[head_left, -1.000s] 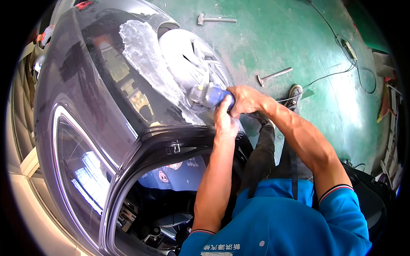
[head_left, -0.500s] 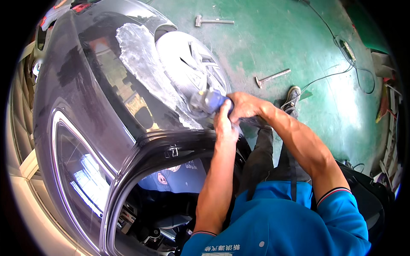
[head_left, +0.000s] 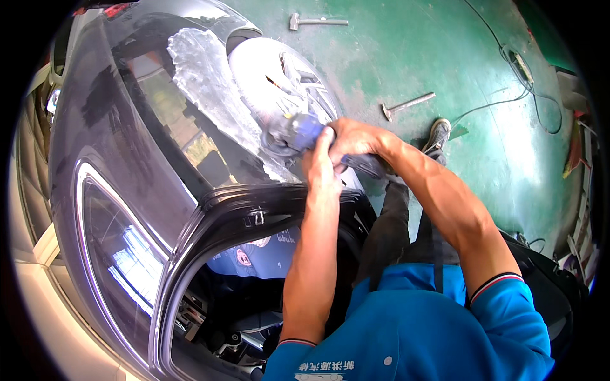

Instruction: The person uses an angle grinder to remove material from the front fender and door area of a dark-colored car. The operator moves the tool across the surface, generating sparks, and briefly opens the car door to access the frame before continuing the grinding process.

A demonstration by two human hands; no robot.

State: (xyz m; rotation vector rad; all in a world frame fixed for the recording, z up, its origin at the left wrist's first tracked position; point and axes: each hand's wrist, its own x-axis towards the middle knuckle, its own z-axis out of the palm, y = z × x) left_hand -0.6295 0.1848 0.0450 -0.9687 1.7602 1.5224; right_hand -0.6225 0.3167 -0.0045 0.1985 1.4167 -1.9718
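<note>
Blue power tool (head_left: 305, 130) within two-handed grip (head_left: 353, 137)

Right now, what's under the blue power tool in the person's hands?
Around the blue power tool show the silver wheel and the pale patch on the dark car panel. What lies directly beneath its blurred head is covered.

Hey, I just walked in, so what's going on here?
A person's left grip and right grip are both closed on a blue power tool. Its blurred head is at the near end of a rough pale patch on a dark car, beside the wheel; whether it touches is unclear. Two hammers lie on the green floor.
</note>
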